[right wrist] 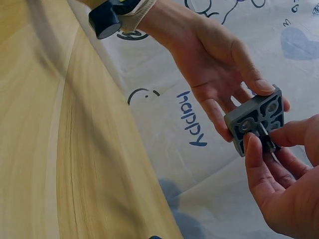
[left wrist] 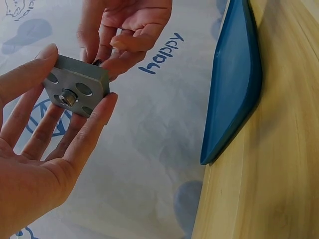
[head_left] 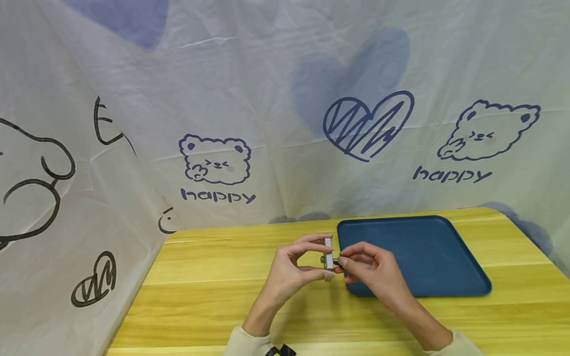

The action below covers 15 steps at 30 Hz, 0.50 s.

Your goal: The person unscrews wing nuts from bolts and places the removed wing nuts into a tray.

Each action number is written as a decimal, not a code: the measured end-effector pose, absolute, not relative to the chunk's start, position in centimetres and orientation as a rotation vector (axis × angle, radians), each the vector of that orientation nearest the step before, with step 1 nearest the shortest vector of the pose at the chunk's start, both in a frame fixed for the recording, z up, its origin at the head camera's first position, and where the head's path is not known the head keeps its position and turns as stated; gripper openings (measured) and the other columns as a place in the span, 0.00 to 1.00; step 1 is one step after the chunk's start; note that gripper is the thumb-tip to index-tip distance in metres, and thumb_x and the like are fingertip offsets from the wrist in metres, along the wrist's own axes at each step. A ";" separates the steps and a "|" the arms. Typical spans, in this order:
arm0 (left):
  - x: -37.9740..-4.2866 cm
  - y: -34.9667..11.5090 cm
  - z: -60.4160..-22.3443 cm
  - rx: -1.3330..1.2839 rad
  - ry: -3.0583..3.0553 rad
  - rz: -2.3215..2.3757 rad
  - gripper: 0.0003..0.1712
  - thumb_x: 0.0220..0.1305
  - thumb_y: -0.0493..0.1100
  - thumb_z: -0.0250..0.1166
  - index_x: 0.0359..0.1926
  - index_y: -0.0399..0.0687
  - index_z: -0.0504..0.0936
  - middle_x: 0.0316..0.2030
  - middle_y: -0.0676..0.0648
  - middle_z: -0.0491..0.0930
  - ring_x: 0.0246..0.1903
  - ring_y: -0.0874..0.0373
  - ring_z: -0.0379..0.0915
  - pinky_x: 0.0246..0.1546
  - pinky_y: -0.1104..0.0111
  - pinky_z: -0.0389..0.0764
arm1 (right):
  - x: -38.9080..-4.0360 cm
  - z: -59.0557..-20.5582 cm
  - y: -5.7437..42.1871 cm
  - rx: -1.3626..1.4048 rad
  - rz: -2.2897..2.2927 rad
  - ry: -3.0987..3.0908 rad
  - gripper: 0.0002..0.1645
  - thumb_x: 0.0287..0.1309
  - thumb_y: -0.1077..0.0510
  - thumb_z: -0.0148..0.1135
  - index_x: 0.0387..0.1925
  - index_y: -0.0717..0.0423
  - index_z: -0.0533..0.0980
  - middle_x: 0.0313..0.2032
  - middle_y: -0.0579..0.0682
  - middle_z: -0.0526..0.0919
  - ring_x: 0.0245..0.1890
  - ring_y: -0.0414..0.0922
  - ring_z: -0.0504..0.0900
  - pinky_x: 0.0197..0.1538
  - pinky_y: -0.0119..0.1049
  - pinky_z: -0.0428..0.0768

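Note:
My left hand (head_left: 288, 267) grips a small grey square plate (head_left: 328, 253) by its edges, thumb on one side and fingers on the other, above the table. Flat and smooth on the side seen in the left wrist view, the plate has several round holes and a hex-socket bolt (left wrist: 68, 97) standing out of its middle. Its other face, seen in the right wrist view, is ribbed, with a metal shank (right wrist: 262, 130) projecting from it. With thumb and fingers my right hand (head_left: 376, 269) pinches a small dark piece (right wrist: 269, 146) at the shank's end, partly hidden by the fingertips.
A blue tray (head_left: 418, 257) lies on the yellow wood-grain table (head_left: 200, 296), partly behind my right hand. A pale printed cloth (head_left: 276, 123) hangs behind the table and along its left side. A dark strap device (right wrist: 105, 21) sits at the left wrist.

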<state>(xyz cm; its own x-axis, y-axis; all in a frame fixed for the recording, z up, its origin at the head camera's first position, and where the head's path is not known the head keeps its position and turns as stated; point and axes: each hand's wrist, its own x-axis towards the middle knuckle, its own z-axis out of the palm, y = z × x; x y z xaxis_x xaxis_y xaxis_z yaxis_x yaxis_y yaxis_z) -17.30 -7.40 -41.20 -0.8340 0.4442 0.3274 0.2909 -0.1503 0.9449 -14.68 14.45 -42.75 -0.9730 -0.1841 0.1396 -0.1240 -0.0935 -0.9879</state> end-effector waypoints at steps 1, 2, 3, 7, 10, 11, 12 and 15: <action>-17.3 -7.4 -41.2 0.852 1.971 2.138 0.22 0.54 0.26 0.76 0.52 0.34 0.86 0.64 0.43 0.77 0.65 0.46 0.73 0.46 0.55 0.88 | -14.6 -42.7 14.4 -0.368 -2.259 2.115 0.18 0.67 0.60 0.68 0.49 0.71 0.77 0.41 0.62 0.87 0.38 0.50 0.89 0.41 0.47 0.90; -17.3 -7.4 -41.2 0.845 1.972 2.139 0.22 0.54 0.26 0.77 0.52 0.34 0.86 0.65 0.43 0.77 0.65 0.46 0.73 0.46 0.55 0.88 | -14.6 -42.7 14.4 -0.380 -2.253 2.143 0.17 0.67 0.60 0.68 0.49 0.72 0.78 0.41 0.63 0.87 0.37 0.50 0.89 0.41 0.47 0.89; -17.3 -7.4 -41.2 0.838 1.973 2.140 0.22 0.54 0.26 0.77 0.52 0.34 0.87 0.65 0.43 0.77 0.64 0.46 0.73 0.46 0.55 0.88 | -14.6 -42.7 14.4 -0.389 -2.247 2.171 0.17 0.67 0.60 0.69 0.48 0.71 0.78 0.41 0.63 0.87 0.36 0.50 0.89 0.41 0.46 0.90; -17.3 -7.5 -41.1 0.832 1.977 2.139 0.23 0.53 0.26 0.77 0.52 0.34 0.87 0.65 0.44 0.77 0.65 0.47 0.73 0.46 0.55 0.88 | -14.4 -42.9 14.2 -0.469 -2.239 2.278 0.12 0.66 0.64 0.69 0.44 0.70 0.79 0.44 0.65 0.86 0.37 0.47 0.90 0.42 0.45 0.90; -17.3 -7.5 -41.0 0.853 1.996 2.137 0.23 0.52 0.27 0.78 0.52 0.36 0.87 0.64 0.45 0.78 0.65 0.49 0.72 0.50 0.55 0.87 | -14.3 -43.1 14.0 -0.564 -2.256 2.350 0.07 0.64 0.68 0.68 0.41 0.68 0.79 0.46 0.65 0.85 0.41 0.46 0.90 0.43 0.43 0.89; -17.3 -7.6 -41.0 0.864 2.009 2.136 0.23 0.52 0.28 0.79 0.52 0.36 0.87 0.64 0.46 0.78 0.66 0.49 0.72 0.54 0.56 0.85 | -14.2 -43.2 14.0 -0.596 -2.263 2.376 0.06 0.64 0.69 0.68 0.40 0.67 0.79 0.46 0.64 0.85 0.43 0.45 0.89 0.44 0.42 0.89; -17.3 -7.6 -41.0 0.874 2.023 2.134 0.23 0.52 0.28 0.79 0.52 0.37 0.87 0.63 0.46 0.79 0.66 0.50 0.72 0.57 0.56 0.83 | -14.2 -43.2 13.9 -0.632 -2.264 2.411 0.05 0.63 0.70 0.68 0.40 0.66 0.79 0.46 0.63 0.86 0.44 0.45 0.89 0.44 0.42 0.89; -17.4 -7.7 -40.9 0.900 2.054 2.140 0.23 0.52 0.28 0.79 0.51 0.38 0.88 0.62 0.47 0.80 0.66 0.52 0.71 0.68 0.55 0.73 | -14.1 -43.4 13.5 -0.773 -2.251 2.532 0.09 0.60 0.74 0.68 0.38 0.61 0.80 0.45 0.59 0.87 0.45 0.44 0.89 0.45 0.39 0.89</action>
<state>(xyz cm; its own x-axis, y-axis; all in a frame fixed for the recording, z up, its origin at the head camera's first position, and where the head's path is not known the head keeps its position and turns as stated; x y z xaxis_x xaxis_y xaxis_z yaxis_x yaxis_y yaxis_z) -17.36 -7.73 -40.95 -0.8306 0.4133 0.3731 0.3557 -0.1216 0.9267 -14.06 13.52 -43.42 -0.8486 -0.1031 0.5189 -0.5274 0.0874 -0.8451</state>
